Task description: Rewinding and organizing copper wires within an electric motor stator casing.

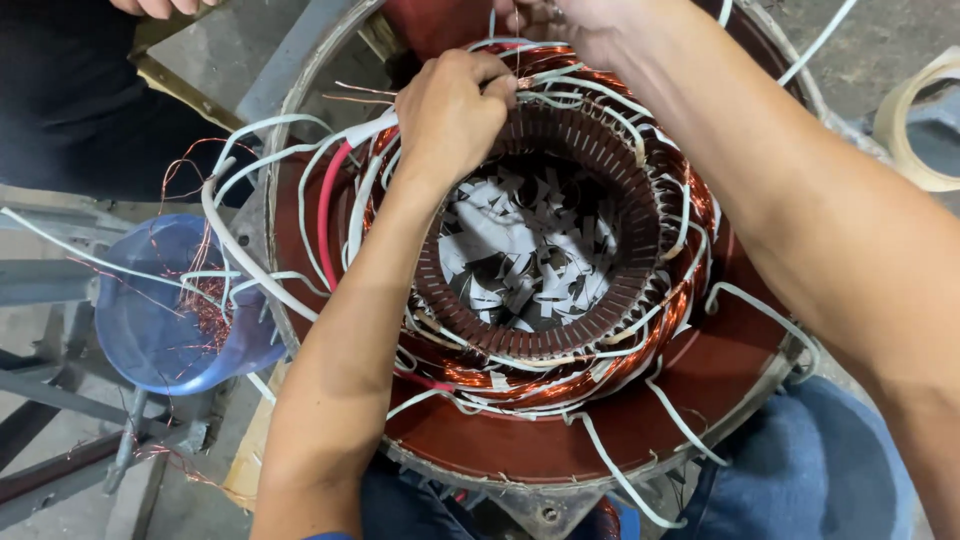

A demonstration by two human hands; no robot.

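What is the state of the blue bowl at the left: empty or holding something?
Holding something. The blue bowl stands upright on the grey frame with a tangle of thin copper wire scraps inside it, and white sleeving strands cross its rim.

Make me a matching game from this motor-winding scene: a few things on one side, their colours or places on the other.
Things:
1. copper windings
2. plastic bowl
3. paper scraps
4. left hand

Descriptions:
A. blue, left of the stator
B. white, heaped inside the core
C. shiny orange ring around the slotted core
D. pinching at the windings, far side of the ring

Pairs: 1-C, 2-A, 3-B, 4-D
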